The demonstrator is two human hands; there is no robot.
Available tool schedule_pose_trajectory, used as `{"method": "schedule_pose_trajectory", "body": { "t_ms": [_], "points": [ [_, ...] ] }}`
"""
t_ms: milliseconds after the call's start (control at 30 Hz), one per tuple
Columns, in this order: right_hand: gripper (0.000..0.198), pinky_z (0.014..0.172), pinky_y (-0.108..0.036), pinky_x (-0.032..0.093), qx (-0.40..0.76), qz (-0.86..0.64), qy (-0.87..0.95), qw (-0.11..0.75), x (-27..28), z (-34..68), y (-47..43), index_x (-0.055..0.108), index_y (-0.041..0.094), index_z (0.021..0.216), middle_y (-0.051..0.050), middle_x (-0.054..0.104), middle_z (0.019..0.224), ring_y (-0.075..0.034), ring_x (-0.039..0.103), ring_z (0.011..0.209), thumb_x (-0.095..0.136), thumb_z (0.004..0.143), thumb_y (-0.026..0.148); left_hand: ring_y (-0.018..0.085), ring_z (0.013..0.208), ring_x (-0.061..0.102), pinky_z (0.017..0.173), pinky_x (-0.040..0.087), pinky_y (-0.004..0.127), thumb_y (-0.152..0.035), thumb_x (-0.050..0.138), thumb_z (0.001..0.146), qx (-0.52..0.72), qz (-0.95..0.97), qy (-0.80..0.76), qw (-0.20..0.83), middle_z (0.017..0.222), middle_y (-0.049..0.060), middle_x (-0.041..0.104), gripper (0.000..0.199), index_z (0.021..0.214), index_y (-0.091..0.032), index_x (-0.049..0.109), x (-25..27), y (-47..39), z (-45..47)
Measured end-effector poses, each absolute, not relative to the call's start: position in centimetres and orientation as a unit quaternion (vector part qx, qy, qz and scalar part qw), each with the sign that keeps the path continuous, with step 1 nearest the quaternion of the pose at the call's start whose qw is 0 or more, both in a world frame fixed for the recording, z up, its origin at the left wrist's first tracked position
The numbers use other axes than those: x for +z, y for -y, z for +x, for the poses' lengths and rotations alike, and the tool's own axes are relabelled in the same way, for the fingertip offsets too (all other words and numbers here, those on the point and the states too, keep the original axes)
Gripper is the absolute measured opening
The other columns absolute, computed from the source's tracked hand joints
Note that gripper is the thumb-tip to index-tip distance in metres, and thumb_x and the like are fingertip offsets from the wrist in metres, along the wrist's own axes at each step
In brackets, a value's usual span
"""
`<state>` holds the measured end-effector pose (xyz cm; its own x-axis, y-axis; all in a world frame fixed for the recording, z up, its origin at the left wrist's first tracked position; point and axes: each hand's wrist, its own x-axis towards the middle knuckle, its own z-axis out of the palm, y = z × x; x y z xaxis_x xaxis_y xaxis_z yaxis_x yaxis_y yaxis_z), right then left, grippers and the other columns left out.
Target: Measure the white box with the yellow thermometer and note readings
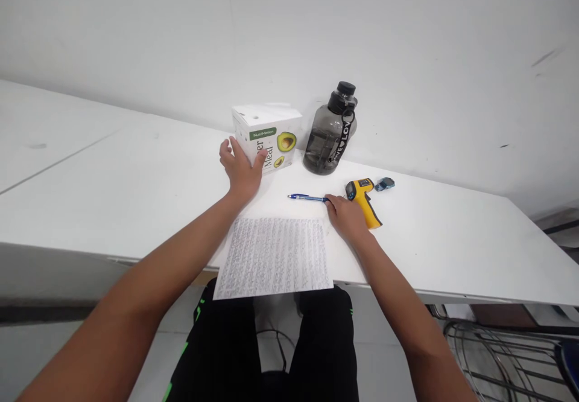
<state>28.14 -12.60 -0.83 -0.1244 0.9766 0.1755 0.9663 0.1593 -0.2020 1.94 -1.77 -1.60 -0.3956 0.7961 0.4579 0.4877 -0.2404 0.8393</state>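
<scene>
Head view shows the left hand [239, 169] at frame centre, its fingers spread flat against the side of a white cardboard box [268, 137] printed with an avocado, not clasping it. Right hand [346, 216] lies loosely curled on the smooth white worktop [136, 185], fingertips touching the end of a slim blue pen [307, 197], beside a yellow plastic thermometer gun [364, 200]. Printed paper [274, 257] overhangs the near edge; a smoky translucent jug [330, 133] stands right of the box.

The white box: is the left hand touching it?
Touching. The head view shows the left hand with its thumb and fingers laid against the white box's front and left side.
</scene>
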Motion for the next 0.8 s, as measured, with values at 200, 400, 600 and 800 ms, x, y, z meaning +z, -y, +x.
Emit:
{"method": "schedule_pose_trajectory", "body": {
  "t_ms": [200,400,600,800],
  "points": [
    [0.036,0.071,-0.034,0.045,0.089,-0.689,0.652,0.304,-0.7,28.8,12.7,0.062,0.018,0.113,-0.01,0.071,0.092,-0.024,0.064,0.08,0.039,0.097,0.042,0.025,0.104,0.055,0.096,0.045,0.046,-0.039,0.062,0.083,0.587,0.659,-0.469,0.046,0.108,0.009,0.056,0.054,0.132,-0.02,0.049,-0.4,5.5,3.0],
    [0.043,0.064,-0.03,0.042,0.247,-0.57,0.654,0.431,-0.7,28.5,13.6,0.061,0.021,0.081,0.0,0.056,0.066,-0.017,0.054,0.067,0.04,0.094,0.056,0.026,0.106,0.057,0.092,0.046,0.045,-0.05,0.055,0.091,0.251,0.931,-0.247,0.096,0.119,0.011,0.061,0.041,0.123,-0.027,0.067,-0.9,9.2,5.8],
    [0.029,0.058,-0.029,0.04,0.349,-0.538,0.613,0.461,-0.8,27.8,14.0,0.063,0.022,0.084,0.0,0.058,0.066,-0.015,0.05,0.058,0.045,0.09,0.043,0.038,0.135,0.038,0.107,0.034,0.059,-0.062,0.063,0.082,0.184,0.95,-0.226,0.117,0.151,0.011,0.042,0.055,0.132,-0.039,0.061,-1.6,8.8,6.0],
    [0.04,0.057,-0.029,0.037,0.301,-0.588,0.638,0.395,-0.6,26.9,14.1,0.044,0.023,0.054,0.003,0.043,0.052,-0.014,0.044,0.055,0.051,0.085,0.047,0.036,0.137,0.038,0.11,0.032,0.057,-0.058,0.063,0.085,0.183,0.954,-0.208,0.114,0.145,0.007,0.051,0.04,0.118,-0.038,0.071,-2.1,8.6,5.9]
  ]
}}
